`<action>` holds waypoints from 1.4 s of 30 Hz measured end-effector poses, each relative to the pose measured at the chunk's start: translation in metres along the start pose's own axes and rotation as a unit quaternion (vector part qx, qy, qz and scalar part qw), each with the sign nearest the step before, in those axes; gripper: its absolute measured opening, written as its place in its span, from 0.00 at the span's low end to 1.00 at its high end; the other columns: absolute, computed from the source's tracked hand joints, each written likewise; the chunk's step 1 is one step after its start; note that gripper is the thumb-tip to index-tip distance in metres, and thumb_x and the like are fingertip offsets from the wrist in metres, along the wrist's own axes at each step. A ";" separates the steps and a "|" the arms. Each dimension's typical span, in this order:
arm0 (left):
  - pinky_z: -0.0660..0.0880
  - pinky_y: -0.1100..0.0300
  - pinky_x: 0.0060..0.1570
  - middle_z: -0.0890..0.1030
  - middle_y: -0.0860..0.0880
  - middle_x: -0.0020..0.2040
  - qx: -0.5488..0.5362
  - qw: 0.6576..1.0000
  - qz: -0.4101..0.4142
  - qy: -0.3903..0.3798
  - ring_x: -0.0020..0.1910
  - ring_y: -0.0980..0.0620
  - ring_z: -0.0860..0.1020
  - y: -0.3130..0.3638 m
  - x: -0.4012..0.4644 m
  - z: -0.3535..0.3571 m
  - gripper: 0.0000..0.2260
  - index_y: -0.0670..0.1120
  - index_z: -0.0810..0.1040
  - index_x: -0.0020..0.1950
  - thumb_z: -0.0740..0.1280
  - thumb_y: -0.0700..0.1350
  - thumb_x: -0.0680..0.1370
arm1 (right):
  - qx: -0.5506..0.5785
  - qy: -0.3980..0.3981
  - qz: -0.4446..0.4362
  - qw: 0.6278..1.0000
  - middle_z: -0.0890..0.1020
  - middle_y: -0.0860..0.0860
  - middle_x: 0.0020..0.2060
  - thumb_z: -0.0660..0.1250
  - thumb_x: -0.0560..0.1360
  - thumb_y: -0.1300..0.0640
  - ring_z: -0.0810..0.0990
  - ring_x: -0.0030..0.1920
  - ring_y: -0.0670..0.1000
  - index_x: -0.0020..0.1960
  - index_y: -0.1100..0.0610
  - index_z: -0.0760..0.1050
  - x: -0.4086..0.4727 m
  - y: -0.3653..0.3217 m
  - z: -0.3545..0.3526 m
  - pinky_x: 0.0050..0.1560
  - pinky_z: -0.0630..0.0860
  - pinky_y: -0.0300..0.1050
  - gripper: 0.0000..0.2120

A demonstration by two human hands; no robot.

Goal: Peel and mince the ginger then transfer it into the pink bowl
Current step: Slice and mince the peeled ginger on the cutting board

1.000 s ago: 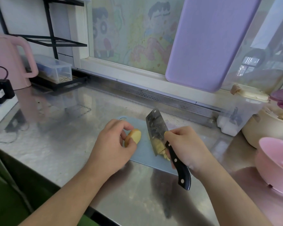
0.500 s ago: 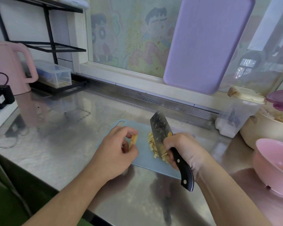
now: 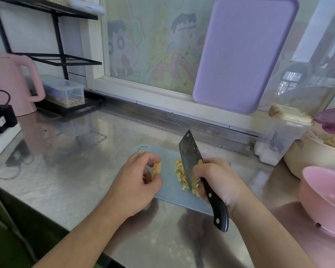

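I see a scuffed steel counter [image 3: 70, 171] under a cartoon-papered window [image 3: 153, 45], no readable writing. My left hand [image 3: 135, 182] pinches a ginger slice [image 3: 156, 168]; my right hand [image 3: 219, 180] grips the black-handled cleaver [image 3: 191, 159] beside minced ginger [image 3: 181, 176] on the pale blue board [image 3: 168, 190]. The pink plastic bowl [image 3: 325, 198] sits right.

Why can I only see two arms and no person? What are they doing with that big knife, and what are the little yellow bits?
The camera sits on the person's head and looks down, so you see only their arms, as if through their own eyes. There is no machine here, just two bare hands.

The right hand grips the black handle of a cleaver, a wide kitchen knife. The left hand pinches a thin piece of ginger. Between them lies a pile of chopped ginger bits, those yellow pieces, on a pale blue cutting board.

The board rests on a shiny metal counter. On the right stands a pink bowl, which looks empty from here; the ginger should go there later. Far left is a pink kettle, and a purple board hangs at the window.
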State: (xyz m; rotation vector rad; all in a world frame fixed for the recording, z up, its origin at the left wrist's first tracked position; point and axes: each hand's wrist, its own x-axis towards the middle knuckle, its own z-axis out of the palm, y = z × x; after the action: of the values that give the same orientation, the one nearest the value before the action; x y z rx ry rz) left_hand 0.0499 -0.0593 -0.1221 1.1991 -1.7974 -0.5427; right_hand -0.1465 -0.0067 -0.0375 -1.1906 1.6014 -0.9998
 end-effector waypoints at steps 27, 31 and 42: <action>0.70 0.64 0.52 0.74 0.60 0.51 0.053 0.989 0.019 0.140 0.54 0.57 0.75 0.022 -0.001 -0.012 0.07 0.54 0.77 0.51 0.69 0.42 0.76 | -0.517 0.092 -0.163 0.835 0.77 0.48 0.43 0.65 0.76 0.56 0.75 0.42 0.56 0.57 0.50 0.64 -0.001 0.003 -0.005 0.30 0.64 0.45 0.14; 0.71 0.60 0.52 0.77 0.57 0.46 0.089 0.976 0.182 0.076 0.50 0.54 0.75 0.062 0.026 -0.020 0.05 0.50 0.77 0.46 0.65 0.40 0.76 | -0.546 0.100 -0.187 0.810 0.73 0.48 0.39 0.65 0.75 0.55 0.74 0.41 0.59 0.53 0.50 0.61 -0.001 0.004 -0.007 0.30 0.63 0.48 0.13; 0.81 0.60 0.51 0.84 0.59 0.45 0.208 0.950 0.041 -0.231 0.47 0.59 0.83 0.074 0.090 0.015 0.16 0.56 0.85 0.48 0.66 0.35 0.79 | -0.572 0.079 -0.188 0.794 0.69 0.46 0.36 0.68 0.75 0.56 0.70 0.34 0.51 0.52 0.52 0.63 0.004 0.006 -0.018 0.29 0.62 0.44 0.13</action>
State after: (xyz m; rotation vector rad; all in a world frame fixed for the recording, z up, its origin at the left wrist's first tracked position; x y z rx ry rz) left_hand -0.0131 -0.1087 -0.0364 1.3419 -2.4414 -0.4300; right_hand -0.1653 -0.0072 -0.0382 -2.3443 2.2315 -0.2305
